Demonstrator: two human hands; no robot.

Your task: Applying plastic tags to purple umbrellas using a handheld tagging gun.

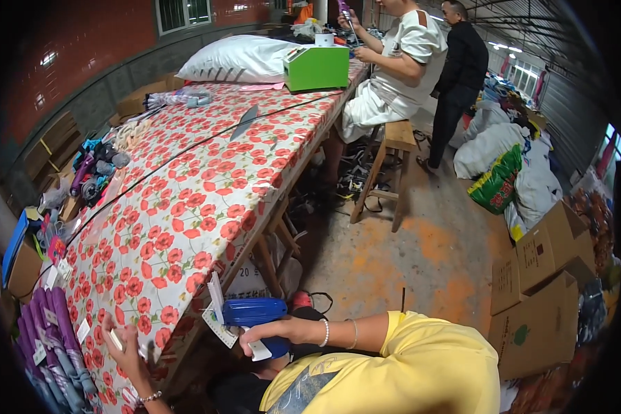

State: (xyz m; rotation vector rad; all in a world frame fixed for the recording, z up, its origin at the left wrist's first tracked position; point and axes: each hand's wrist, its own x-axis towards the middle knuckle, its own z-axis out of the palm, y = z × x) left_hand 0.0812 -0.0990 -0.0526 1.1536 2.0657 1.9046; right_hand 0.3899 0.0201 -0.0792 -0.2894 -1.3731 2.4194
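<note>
Tagging step: right hand (pixel 283 332) grips blue plastic tagging gun (pixel 254 314) with white paper tag (pixel 219 324); left hand (pixel 125 350) pinches small white tag (pixel 116 339), tabletop (pixel 186 207) edge; next needs needle alignment.

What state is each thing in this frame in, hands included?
right hand: closed around the blue tagging gun, paper tags at its tip
left hand: on the table edge, pinching a small white tag
purple folded items: stacked at the table's near end, white tags on them
floral tablecloth: spread flat
green box: closed, upright
pillow: lying flat
cardboard boxes: stacked, flaps partly open
</note>
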